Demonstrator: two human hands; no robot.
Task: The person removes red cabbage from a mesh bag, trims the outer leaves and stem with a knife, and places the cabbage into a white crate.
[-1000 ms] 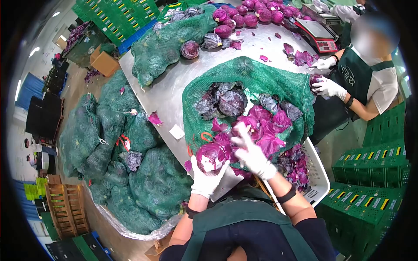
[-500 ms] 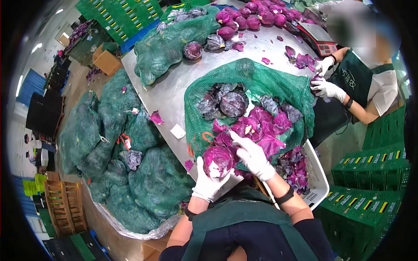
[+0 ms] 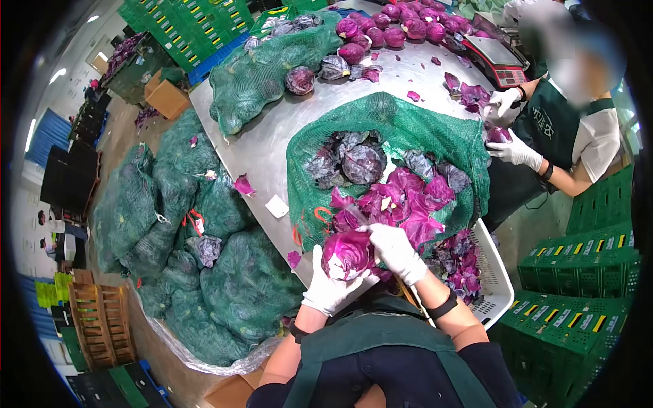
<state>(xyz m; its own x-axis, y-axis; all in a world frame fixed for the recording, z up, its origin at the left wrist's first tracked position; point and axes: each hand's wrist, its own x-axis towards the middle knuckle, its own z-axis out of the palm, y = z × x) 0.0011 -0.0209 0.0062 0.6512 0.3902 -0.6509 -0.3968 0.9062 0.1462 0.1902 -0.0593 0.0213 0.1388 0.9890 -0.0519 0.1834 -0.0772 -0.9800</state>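
My left hand (image 3: 326,289), in a white glove, cups a red cabbage (image 3: 347,255) from below and the left. The cabbage is bright purple, with pale patches low on its side. My right hand (image 3: 400,253), gloved too, is closed at the cabbage's right upper side. A blurred greyish blade, seemingly a knife (image 3: 356,215), juts from its fingers toward the upper left; the handle is hidden in the glove. Just beyond, loose purple leaves (image 3: 401,200) lie on an open green mesh sack (image 3: 435,129). Darker, untrimmed cabbages (image 3: 362,163) rest in that sack.
A white crate (image 3: 500,285) of leaf scraps stands at my right. Full mesh sacks (image 3: 245,285) fill the left. Across the metal table (image 3: 252,160) are piled purple cabbages (image 3: 394,37) and a red scale (image 3: 500,64). A co-worker (image 3: 544,136) holds a cabbage at the right.
My right hand has come down and closed in beside the cabbage. The cabbage has turned and shifted slightly right in my left hand. The co-worker's hands have moved apart.
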